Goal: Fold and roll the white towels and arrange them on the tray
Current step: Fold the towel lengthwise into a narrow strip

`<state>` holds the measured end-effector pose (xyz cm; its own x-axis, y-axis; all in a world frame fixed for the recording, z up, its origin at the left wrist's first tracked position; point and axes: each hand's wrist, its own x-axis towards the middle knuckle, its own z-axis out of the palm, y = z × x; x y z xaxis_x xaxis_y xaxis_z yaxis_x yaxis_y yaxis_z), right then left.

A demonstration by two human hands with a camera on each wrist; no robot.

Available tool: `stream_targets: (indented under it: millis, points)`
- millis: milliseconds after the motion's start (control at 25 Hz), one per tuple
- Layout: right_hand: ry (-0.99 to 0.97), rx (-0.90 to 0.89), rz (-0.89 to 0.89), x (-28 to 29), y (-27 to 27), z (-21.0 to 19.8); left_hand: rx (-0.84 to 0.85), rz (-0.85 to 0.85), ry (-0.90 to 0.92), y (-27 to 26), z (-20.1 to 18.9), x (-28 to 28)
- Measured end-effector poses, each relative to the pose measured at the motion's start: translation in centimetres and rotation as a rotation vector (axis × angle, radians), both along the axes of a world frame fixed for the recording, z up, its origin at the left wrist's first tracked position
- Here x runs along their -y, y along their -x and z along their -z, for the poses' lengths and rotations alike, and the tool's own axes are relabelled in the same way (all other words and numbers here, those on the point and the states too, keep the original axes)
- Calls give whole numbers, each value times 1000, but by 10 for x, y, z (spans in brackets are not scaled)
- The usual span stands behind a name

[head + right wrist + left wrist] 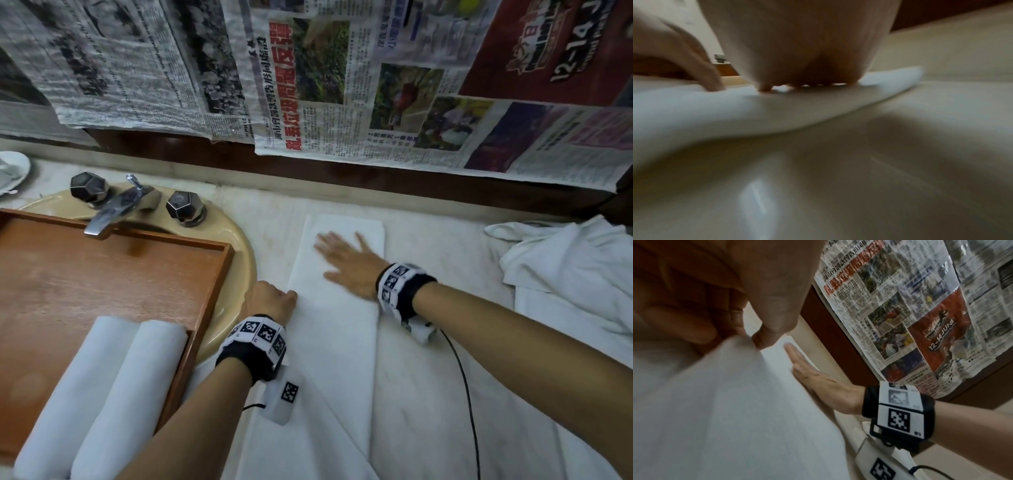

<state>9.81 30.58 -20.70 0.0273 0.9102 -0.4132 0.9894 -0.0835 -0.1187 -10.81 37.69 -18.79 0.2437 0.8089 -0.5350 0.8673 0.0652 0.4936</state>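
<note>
Left grip (270,301) curled, pinching left edge of folded towel (337,329), guessing to anchor it on desk (445,377). Right grip (346,262) flat, fingers spread, pressing towel top, probably smoothing before roll. Wooden tray (102,274) over sink (239,246) holds two rolled towels (102,394) side by side, touching. Loose towel pile (565,267) at far right, still waiting.

Head overhead, wrists close, sharing towel (337,308)

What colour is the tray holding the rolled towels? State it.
Reddish-brown wood; the tray shows best in the head view.
</note>
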Motion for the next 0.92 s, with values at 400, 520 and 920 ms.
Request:
stream_targets:
  millis: [400,520,920]
  points:
    - [58,-46,459,97,24,-21,-82,34,-41,-3,-13,4]
    - [-118,-113,498,132,73,-23,-112,205,-198,3,-35,23]
    - [-77,-132,467,207,149,-30,-36,1166,-129,83,-42,193]
